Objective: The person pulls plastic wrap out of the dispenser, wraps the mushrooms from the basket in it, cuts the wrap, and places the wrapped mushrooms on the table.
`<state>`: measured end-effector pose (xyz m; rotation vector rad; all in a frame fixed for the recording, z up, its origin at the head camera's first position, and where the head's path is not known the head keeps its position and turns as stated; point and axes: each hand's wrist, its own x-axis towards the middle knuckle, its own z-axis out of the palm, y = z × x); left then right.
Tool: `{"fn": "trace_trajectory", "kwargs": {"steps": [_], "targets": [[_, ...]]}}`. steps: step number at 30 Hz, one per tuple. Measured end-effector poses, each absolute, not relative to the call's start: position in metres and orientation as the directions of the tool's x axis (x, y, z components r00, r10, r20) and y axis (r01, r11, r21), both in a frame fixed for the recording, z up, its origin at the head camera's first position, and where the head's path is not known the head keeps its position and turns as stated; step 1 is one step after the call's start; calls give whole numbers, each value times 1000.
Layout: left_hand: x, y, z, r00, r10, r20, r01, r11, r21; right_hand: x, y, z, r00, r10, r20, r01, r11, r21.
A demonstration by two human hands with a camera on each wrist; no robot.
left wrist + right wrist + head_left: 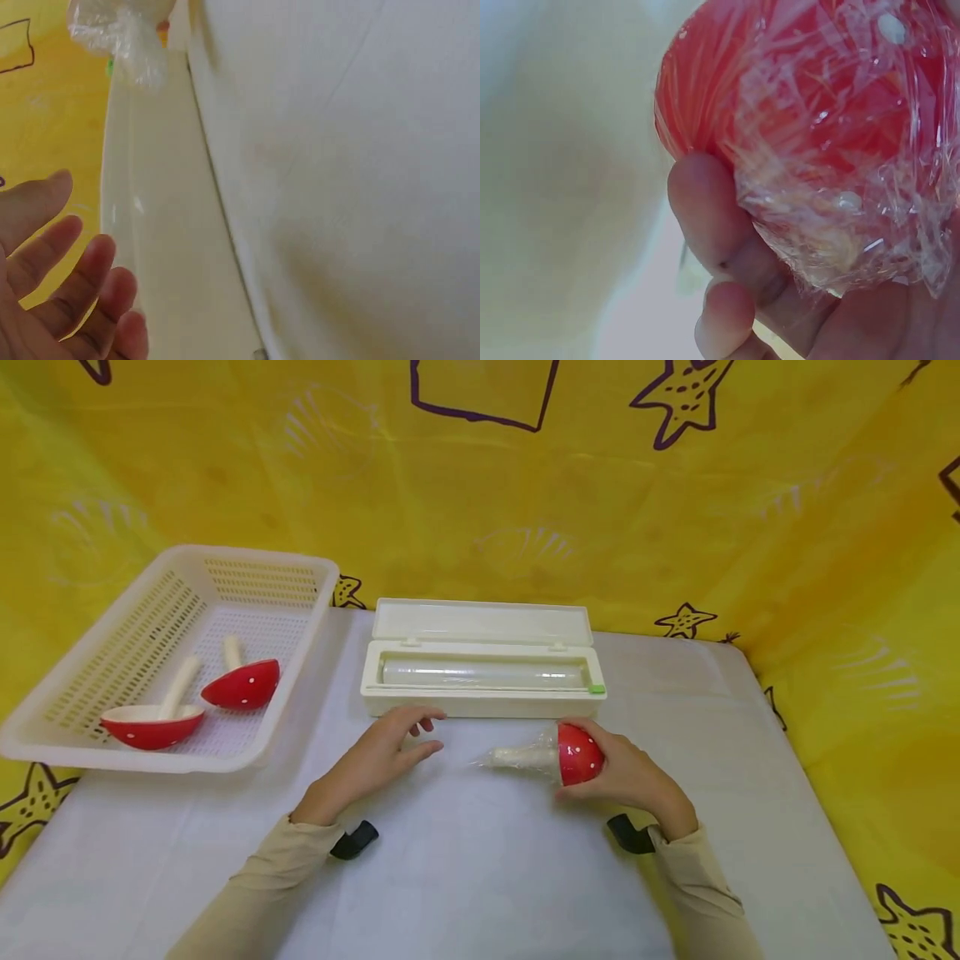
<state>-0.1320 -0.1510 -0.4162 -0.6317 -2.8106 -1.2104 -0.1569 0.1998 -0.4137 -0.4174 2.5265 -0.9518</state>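
Observation:
My right hand (630,775) grips a ladle (580,754) by its red, white-dotted bowl, fingers curled round the sides. Clear cling film covers this ladle, and its pale handle points left, with the film twisted to a thin tip beyond the handle's end. Up close in the right wrist view, crinkled film (817,142) lies over the red bowl and my fingertips press its edge. To the left of the handle tip, my left hand (381,758) is held with fingers loosely bent and nothing between them. In the left wrist view its fingers (82,281) are spread apart.
A cream cling film box (480,704) stands behind my hands, lid (480,622) raised, a film roll (480,672) inside and a green slider (596,689) at its right end. At left, a white basket (300,693) holds two more red ladles (243,687). A yellow patterned cloth (480,485) hangs behind.

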Motion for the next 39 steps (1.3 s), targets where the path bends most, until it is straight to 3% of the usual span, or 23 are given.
{"fn": "trace_trajectory", "kwargs": {"steps": [4,14,39], "targets": [[-140,-158,-409,-917,318,240,394,645,655,-160,218,-412,-876,-406,-258,-134,721,-680],[-163,-177,-396,-933,244,264,356,721,594,-167,265,-412,-885,-351,-306,-73,753,-654],[-182,-194,-392,-966,230,115,254,779,573,-205,344,-403,-886,-305,-349,-73,835,-545]]}}
